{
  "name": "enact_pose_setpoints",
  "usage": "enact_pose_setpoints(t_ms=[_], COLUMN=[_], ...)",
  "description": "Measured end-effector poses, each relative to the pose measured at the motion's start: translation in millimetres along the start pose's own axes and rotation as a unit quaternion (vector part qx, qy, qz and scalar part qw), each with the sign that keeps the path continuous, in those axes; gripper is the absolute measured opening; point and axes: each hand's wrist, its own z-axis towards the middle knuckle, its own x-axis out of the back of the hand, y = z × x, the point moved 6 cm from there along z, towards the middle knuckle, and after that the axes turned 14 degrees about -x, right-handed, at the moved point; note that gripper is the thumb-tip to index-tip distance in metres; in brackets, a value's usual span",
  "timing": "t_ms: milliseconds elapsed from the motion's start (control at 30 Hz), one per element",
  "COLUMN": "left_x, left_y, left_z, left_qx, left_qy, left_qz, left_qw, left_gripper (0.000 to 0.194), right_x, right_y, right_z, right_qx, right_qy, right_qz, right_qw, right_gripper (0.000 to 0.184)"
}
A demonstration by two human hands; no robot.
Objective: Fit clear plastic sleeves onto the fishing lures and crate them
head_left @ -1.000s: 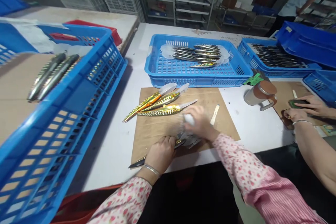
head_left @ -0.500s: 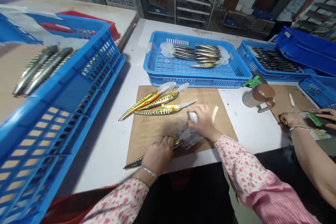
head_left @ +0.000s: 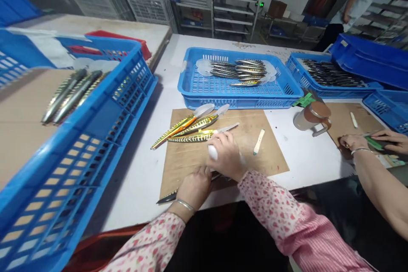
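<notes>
My left hand (head_left: 195, 185) is closed over a dark fishing lure (head_left: 166, 198) lying at the near edge of a brown cardboard sheet (head_left: 270, 159). Its pointed tail sticks out to the left, while most of the body is hidden under my fingers. Close by, my right hand (head_left: 225, 157) grips a small white rounded object (head_left: 212, 152) whose kind I cannot make out, just above the lure's other end. Three gold lures (head_left: 191, 128) with clear lips lie on the cardboard beyond my hands. To the right lies a short pale-handled tool (head_left: 259, 141).
Ahead stands a blue basket (head_left: 242, 101) with several lures. A larger blue crate (head_left: 105, 170) is at left, holding lures on cardboard. At right are a lidded jug (head_left: 313, 118), another basket of dark lures (head_left: 333, 89) and a co-worker's hands (head_left: 357, 142).
My right hand has moved left with the white object, closer to my left hand. My left hand keeps hold of the lure. The view has shifted slightly.
</notes>
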Motion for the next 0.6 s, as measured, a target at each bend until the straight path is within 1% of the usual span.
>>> enact_pose_setpoints(t_ms=[33,67,133,200,267,333,433,467,533,600], left_x=[3.2,6.5,12.4,16.2,15.2,6.2,-10.1,-12.4,-12.4,-9.6], left_y=[1,3,8,16,25,30,33,34,36,38], left_z=[-1,-3,-9,-13,-13,-11,-6,-5,-5,-5], left_qx=[0.003,0.013,0.038,0.047,0.036,0.039,0.073,0.081,0.094,0.102], left_qy=[-0.001,-0.004,0.001,0.043,0.102,0.127,0.111,0.103,0.087,0.068], left_qz=[-0.004,-0.012,-0.06,-0.142,-0.22,-0.269,-0.302,-0.301,-0.288,-0.277], left_qw=[1.0,1.0,0.997,0.988,0.97,0.954,0.944,0.945,0.949,0.953], left_gripper=[0.019,0.019,0.018,0.019,0.017,0.016,0.017,0.016,0.014,0.012], right_x=[0,4,27,53,68,68,51,45,38,34], right_y=[-3,0,23,53,73,78,71,67,58,49], right_z=[2,4,8,8,8,9,10,9,4,-4], right_qx=[-0.008,-0.027,-0.091,-0.148,-0.162,-0.149,-0.145,-0.145,-0.147,-0.143], right_qy=[-0.001,0.011,0.065,0.115,0.125,0.105,0.065,0.057,0.061,0.056], right_qz=[0.01,0.021,0.048,0.07,0.078,0.064,0.0,-0.029,-0.081,-0.104], right_qw=[1.0,0.999,0.993,0.98,0.976,0.981,0.987,0.987,0.984,0.983], right_gripper=[0.036,0.037,0.037,0.035,0.033,0.032,0.03,0.029,0.028,0.029])
